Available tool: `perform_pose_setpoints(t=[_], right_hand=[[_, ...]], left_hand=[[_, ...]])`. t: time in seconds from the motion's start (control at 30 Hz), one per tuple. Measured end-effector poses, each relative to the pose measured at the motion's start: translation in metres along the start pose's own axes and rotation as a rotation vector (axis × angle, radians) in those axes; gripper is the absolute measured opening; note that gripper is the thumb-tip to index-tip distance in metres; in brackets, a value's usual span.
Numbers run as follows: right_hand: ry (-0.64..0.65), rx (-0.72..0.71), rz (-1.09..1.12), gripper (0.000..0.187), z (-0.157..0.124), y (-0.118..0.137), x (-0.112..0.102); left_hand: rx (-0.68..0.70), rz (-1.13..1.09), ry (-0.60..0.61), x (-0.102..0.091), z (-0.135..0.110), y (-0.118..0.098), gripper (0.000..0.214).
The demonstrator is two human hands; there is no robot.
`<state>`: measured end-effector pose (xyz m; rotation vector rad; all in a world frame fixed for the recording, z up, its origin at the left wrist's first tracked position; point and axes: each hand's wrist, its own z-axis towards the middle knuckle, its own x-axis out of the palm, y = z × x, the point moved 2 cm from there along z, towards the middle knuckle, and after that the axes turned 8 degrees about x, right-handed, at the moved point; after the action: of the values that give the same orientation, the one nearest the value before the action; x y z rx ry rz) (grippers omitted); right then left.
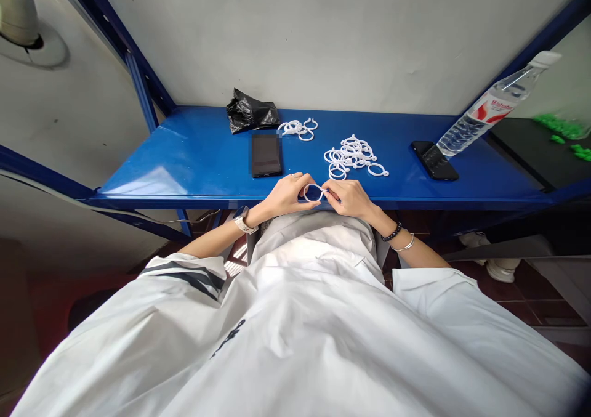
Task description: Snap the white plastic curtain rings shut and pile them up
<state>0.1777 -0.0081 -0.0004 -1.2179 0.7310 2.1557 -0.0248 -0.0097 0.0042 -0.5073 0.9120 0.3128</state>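
The white ring [310, 201] sits between the left hand [292, 194], which curls to grip its rim, and the right hand [347, 196], which pinches its right-pointing end

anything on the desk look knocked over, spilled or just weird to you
Nothing looks clearly spilled or damaged. The water bottle stands out: it leans steeply rightward in view, its base by the right-hand phone. That may be only wide-lens stretch, since the blue post behind it slants too.
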Motion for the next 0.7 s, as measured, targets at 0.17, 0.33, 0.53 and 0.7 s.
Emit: perform_pose_setpoints(t=[0.17,0.33,0.53,0.7], right_hand=[[0.029,0.022,0.002,0.024,0.0003,0.0001,-0.0004],[0.024,0.025,-0.002,0.025,0.0005,0.0001,0.0001],[-0.005,0.002,-0.003,0.025,0.0001,0.0002,0.0003],[-0.029,-0.013,-0.012,0.022,0.0,0.0006,0.0009]], left_hand=[[0.002,0.009,-0.002,0.0,0.0004,-0.0006,0.034],[0.004,0.018,-0.003,0.0004,0.0003,-0.0004,0.034],[0.004,0.032,0.012,0.0011,0.0002,0.0003,0.033],[0.011,0.008,-0.002,0.0004,0.0,-0.0001,0.033]])
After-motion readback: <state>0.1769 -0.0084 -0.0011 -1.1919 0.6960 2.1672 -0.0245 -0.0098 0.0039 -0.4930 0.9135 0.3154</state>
